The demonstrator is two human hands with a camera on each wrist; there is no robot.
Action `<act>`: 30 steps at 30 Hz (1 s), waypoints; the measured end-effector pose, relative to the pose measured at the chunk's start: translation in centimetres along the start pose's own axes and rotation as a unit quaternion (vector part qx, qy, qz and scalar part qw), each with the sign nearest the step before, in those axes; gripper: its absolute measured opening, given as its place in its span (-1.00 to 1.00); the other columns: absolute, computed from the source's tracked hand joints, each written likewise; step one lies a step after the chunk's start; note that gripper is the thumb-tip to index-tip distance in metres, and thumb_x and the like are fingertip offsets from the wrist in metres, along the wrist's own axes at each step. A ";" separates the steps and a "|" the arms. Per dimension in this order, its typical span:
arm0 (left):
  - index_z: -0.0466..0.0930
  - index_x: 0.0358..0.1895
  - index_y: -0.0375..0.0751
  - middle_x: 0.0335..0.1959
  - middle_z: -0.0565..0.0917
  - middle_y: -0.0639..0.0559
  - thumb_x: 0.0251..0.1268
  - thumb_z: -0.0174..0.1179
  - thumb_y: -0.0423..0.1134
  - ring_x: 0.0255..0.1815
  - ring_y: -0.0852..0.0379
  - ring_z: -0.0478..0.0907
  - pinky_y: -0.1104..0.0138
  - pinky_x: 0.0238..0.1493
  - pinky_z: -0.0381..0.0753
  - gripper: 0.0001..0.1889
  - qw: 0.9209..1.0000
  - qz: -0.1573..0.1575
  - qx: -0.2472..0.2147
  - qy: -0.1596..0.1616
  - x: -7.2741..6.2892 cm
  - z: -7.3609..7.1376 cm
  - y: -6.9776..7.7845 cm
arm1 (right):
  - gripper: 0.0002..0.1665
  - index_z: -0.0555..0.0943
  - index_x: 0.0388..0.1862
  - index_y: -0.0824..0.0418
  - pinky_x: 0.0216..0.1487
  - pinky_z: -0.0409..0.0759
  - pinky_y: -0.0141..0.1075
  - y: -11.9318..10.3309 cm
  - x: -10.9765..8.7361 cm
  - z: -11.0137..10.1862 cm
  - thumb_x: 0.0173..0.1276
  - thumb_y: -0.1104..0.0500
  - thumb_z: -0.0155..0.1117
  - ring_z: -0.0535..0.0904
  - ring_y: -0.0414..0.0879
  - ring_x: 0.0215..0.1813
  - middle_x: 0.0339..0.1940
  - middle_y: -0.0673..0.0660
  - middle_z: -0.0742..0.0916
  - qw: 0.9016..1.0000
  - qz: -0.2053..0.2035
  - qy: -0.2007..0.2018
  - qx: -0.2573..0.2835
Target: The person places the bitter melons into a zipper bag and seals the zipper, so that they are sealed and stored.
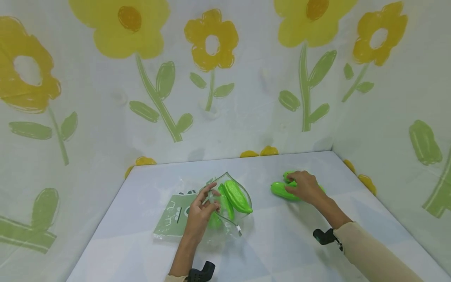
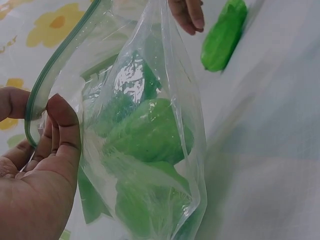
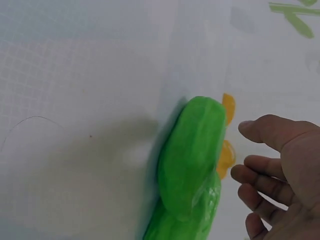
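Observation:
My left hand (image 1: pixel 200 216) pinches the zip edge of a clear zip bag (image 2: pixel 192 125), holding its mouth raised. Ridged, glossy green gourd-like vegetables lie inside; one green gourd (image 1: pixel 237 197) shows at the opening, its tip toward the rim. Over at the right of the table, more green gourds (image 1: pixel 280 190) lie close together. My right hand (image 1: pixel 305 187) hovers just over them, fingers loosely bent and spread. In the right wrist view two gourds (image 3: pixel 192 155) overlap, with a gap between them and the thumb and fingers; nothing is in that hand.
Under and left of the bag, its green printed part (image 1: pixel 170 219) lies on the white table (image 1: pixel 267 243). Flower-printed cloth walls (image 1: pixel 243 117) stand at the back and both sides. Dark wrist cameras (image 1: pixel 325 236) are strapped to both wrists.

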State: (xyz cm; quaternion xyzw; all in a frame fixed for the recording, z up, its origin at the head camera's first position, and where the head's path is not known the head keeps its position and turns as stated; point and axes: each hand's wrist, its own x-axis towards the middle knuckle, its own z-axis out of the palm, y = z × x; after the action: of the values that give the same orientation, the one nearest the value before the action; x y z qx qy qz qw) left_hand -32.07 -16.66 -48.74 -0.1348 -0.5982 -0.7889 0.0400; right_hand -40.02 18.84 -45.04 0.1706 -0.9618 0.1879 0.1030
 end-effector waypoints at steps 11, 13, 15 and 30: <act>0.41 0.40 0.00 0.12 0.44 -0.22 0.35 0.09 -0.55 -0.20 0.09 0.54 0.36 -0.25 0.59 -0.41 1.000 0.000 0.005 0.004 0.0 0.0 0.1 | -0.45 0.65 0.09 0.36 0.00 0.32 0.19 0.2 0.1 1.2 0.22 0.06 0.49 0.46 0.24 0.09 0.01 0.26 0.70 0.999 0.017 -0.017 -0.046; 0.39 0.42 -0.04 0.12 0.43 -0.22 0.35 0.09 -0.55 -0.20 0.09 0.54 0.36 -0.26 0.59 -0.40 1.000 0.001 0.004 0.003 0.0 0.0 0.1 | -0.44 0.65 0.09 0.37 0.00 0.32 0.18 0.1 0.1 1.3 0.21 0.06 0.49 0.46 0.25 0.10 0.02 0.27 0.69 0.998 0.016 -0.019 -0.050; 0.38 0.43 -0.07 0.12 0.43 -0.22 0.35 0.09 -0.55 -0.20 0.09 0.54 0.37 -0.26 0.59 -0.40 1.000 0.002 0.004 0.002 0.0 0.0 0.2 | -0.44 0.65 0.10 0.37 0.00 0.32 0.18 0.2 0.1 1.5 0.21 0.06 0.50 0.46 0.26 0.11 0.04 0.28 0.69 0.998 0.016 -0.020 -0.052; 0.40 0.41 -0.04 0.10 0.44 -0.22 0.33 0.10 -0.55 -0.20 0.10 0.55 0.38 -0.25 0.61 -0.40 1.000 0.000 0.008 0.005 0.0 0.1 0.1 | -0.44 0.67 0.00 0.38 -0.05 0.32 0.14 0.6 -0.1 2.5 0.13 0.04 0.55 0.45 0.23 0.03 -0.05 0.29 0.68 0.997 0.021 -0.009 -0.080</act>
State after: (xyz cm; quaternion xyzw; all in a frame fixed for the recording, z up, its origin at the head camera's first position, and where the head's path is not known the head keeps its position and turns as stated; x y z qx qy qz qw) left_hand -32.01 -16.62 -48.64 -0.1303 -0.6044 -0.7847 0.0445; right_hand -40.44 18.37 -47.54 0.1432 -0.9780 0.1109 0.1032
